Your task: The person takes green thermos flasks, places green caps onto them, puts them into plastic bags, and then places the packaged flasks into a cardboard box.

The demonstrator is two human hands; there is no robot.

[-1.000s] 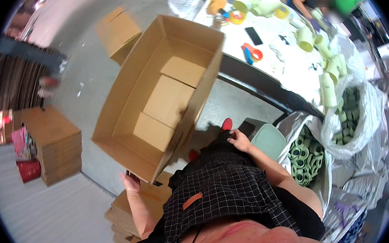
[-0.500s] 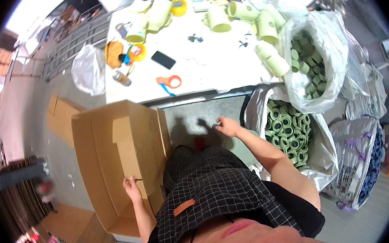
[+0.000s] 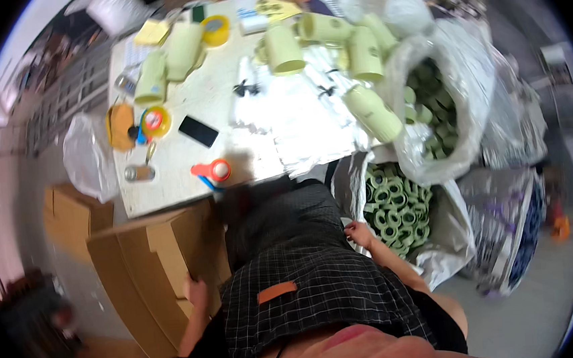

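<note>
A tall open cardboard box [image 3: 122, 276] stands at my left side, below the table's front edge. My left hand [image 3: 196, 291] is closed on this box, fingers curled at a dark slot in its inner panel. My right hand [image 3: 359, 232] is by my right hip, next to a white sack [image 3: 453, 233] of light green rings [image 3: 397, 214]. Its fingers are bent together; whatever they hold is too small or hidden to name. My checked apron [image 3: 307, 265] fills the space between both hands.
On the white table [image 3: 173, 194] lie a phone [image 3: 198, 131], an orange tape dispenser [image 3: 213, 172], a small jar [image 3: 139, 172] and several pale green bottle-like containers [image 3: 283, 50]. A plastic bag [image 3: 412, 162] of green pieces stands right. Another person's gloved hand [image 3: 318, 3] is across the table.
My body has moved forward, up to the table. My right hand has gone from a grey edge in front of me to beside my hip; the left has stayed at the box.
</note>
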